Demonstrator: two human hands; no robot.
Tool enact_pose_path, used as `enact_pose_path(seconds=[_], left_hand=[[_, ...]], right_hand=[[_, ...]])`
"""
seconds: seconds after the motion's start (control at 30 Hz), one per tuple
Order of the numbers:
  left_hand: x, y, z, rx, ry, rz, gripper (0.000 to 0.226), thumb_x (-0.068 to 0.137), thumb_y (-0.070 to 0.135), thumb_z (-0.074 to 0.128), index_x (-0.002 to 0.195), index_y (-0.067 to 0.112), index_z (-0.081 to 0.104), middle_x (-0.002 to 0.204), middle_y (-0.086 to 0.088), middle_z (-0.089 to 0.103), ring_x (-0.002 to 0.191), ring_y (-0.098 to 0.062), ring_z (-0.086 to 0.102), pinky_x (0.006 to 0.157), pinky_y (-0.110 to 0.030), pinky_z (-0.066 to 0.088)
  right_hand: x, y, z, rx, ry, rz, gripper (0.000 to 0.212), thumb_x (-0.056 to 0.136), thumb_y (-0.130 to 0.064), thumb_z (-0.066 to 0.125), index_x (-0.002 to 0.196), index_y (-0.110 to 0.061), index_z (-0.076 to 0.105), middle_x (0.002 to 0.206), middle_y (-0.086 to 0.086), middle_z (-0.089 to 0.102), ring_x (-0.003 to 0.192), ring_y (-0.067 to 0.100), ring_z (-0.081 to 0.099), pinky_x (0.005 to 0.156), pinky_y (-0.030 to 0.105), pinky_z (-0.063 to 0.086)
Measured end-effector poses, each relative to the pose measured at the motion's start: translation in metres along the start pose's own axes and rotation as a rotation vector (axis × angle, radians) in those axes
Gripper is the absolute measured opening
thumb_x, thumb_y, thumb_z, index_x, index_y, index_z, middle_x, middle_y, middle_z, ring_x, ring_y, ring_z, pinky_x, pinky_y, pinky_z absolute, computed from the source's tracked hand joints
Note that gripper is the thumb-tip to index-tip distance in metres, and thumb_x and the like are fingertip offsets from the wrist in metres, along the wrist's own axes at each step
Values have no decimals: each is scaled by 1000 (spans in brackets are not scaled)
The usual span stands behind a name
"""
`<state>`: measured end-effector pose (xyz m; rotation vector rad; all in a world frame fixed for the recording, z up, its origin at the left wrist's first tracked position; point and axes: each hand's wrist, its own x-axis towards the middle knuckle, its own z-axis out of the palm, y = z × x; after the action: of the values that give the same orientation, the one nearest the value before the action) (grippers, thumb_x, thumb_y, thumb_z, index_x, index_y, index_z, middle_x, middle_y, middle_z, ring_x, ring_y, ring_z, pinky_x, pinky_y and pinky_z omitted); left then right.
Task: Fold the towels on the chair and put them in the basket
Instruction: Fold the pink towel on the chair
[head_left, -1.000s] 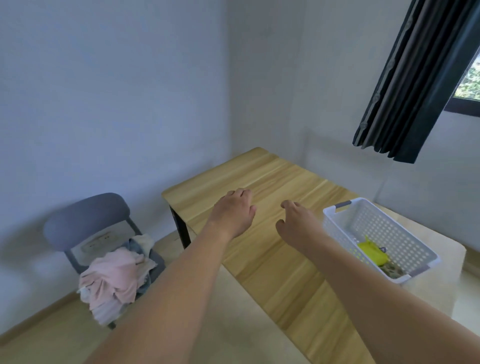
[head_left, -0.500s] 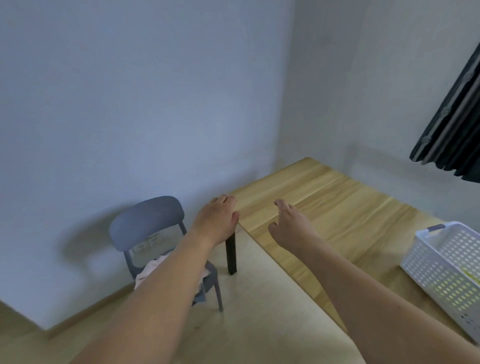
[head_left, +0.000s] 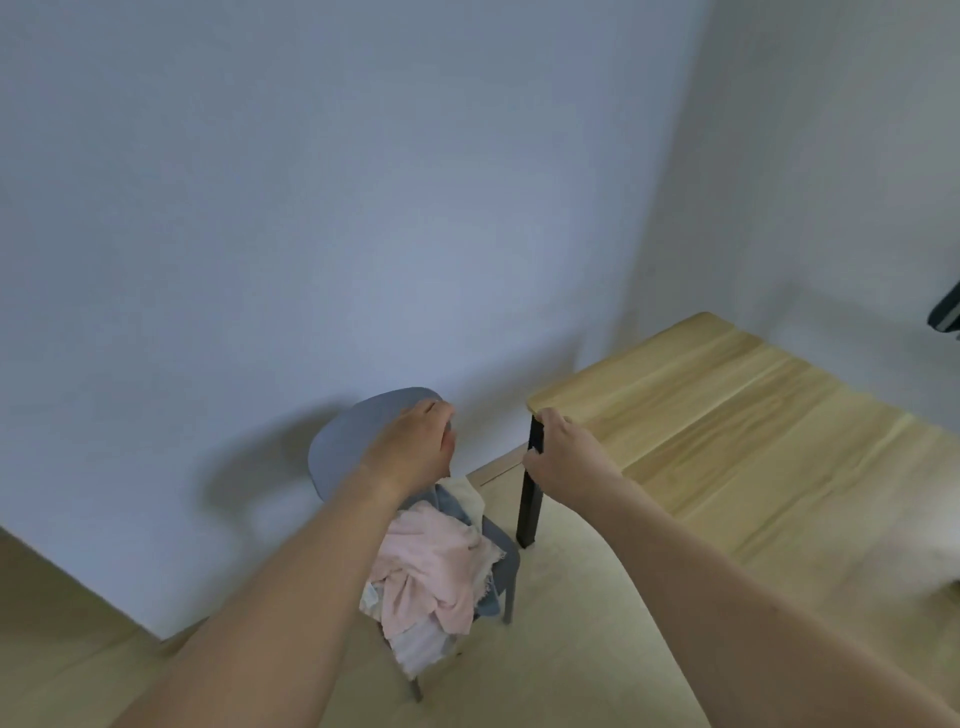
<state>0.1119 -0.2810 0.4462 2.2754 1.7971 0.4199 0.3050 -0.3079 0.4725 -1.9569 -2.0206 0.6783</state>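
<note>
Head view: both bare arms reach forward, the left hand (head_left: 413, 449) in front of the grey chair (head_left: 353, 441) back and the right hand (head_left: 563, 457) near the table (head_left: 753, 415) corner, each with loosely curled fingers holding nothing. Crumpled pink and white towels (head_left: 431, 571) lie heaped on the chair seat, below the left hand and apart from it

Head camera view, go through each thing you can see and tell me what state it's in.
towels: unfolded, heaped on the chair seat, some hanging over its front edge.
chair: upright by the wall.
table: upright, its visible top bare.
left hand: fingers loosely curled, holding nothing, in front of the chair back.
right hand: fingers loosely curled, holding nothing.
</note>
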Motion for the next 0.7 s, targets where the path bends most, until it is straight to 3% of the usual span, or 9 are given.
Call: enact_pose_path(seconds=[0.13,0.27,0.37,0.47,0.7], left_hand=[[19,-64,-5,18,-36,-3,35,100,21,39,131,10,49,136,-6,50,122,-23,47,96,-34,42],[43,-122,-5,11,-108,42,31,99,21,40,126,10,52,131,-6,53,116,-24,50,89,-32,40],[57,-161,-4,-4,-177,50,31,98,21,39,124,10,53,130,-6,53,116,-23,51,92,-32,41],[63,-185,-4,-32,-221,46,31,98,21,38,125,11,52,132,-5,52,115,-23,51,92,-31,41],[80,-233,67,-140,-262,18,31,101,27,35,126,16,50,126,-1,57,107,-18,54,80,-24,35]], right_hand=[[35,-39,37,12,-22,25,53,89,-14,44,141,-9,33,125,11,52,98,26,52,75,32,40],[63,-71,68,31,-9,115,48,92,-13,44,139,-8,36,125,10,51,101,24,52,71,26,37],[72,-85,92,99,-40,205,48,93,-13,45,140,-10,34,119,8,53,92,20,52,68,27,43],[77,-86,110,158,-49,286,50,93,-14,46,141,-10,32,130,10,51,102,23,54,81,30,47],[121,-57,192,282,-117,455,53,95,-17,48,144,-15,31,142,6,45,121,22,49,85,23,41]])
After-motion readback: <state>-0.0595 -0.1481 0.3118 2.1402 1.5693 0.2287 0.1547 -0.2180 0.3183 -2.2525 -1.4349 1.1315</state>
